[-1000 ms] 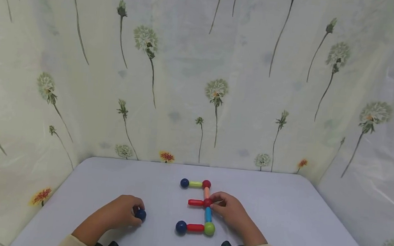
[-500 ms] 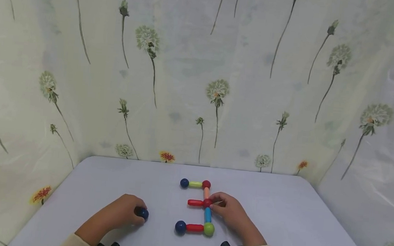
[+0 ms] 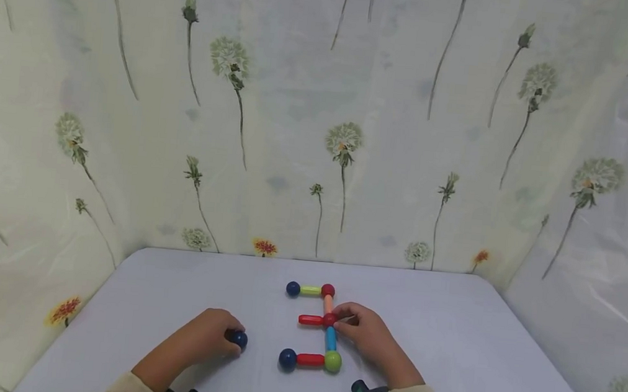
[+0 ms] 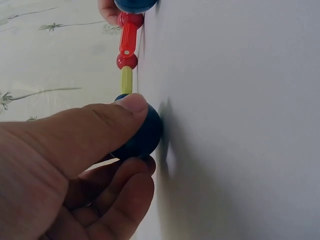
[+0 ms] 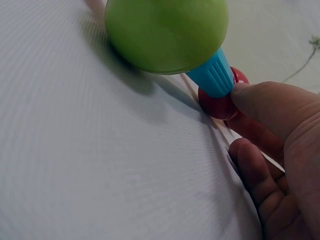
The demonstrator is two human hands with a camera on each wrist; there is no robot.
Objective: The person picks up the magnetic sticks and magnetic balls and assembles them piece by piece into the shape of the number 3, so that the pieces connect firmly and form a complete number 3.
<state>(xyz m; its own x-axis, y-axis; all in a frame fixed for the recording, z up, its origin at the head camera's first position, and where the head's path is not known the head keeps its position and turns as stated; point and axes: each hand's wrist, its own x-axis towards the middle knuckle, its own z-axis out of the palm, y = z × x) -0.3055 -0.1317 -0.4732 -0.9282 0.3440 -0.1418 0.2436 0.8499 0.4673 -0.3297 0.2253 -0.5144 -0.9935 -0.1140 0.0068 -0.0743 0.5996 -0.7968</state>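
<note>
My left hand (image 3: pixel 214 337) pinches a dark blue ball (image 4: pixel 145 132) between thumb and fingers, close over the table. To its right lies a figure of balls and rods shaped like a reversed E. My right hand (image 3: pixel 366 334) pinches the red ball (image 3: pixel 329 320) at the figure's middle joint. From that ball a red rod (image 3: pixel 310 320) points left, its outer end bare. A blue rod (image 5: pixel 214 75) runs from it to a green ball (image 5: pixel 167 35) at the near corner. A peach rod (image 3: pixel 328 304) leads to the far red ball (image 3: pixel 328 291).
The far arm is a yellow-green rod (image 3: pixel 310 290) ending in a blue ball (image 3: pixel 293 289). The near arm is a red rod (image 3: pixel 311 360) with another blue ball (image 3: pixel 288 359). All lie on a white table (image 3: pixel 448 332) before a flower-printed curtain (image 3: pixel 286 125).
My left hand has moved right with the blue ball, nearer to the figure. The right hand stays at the middle red ball.
</note>
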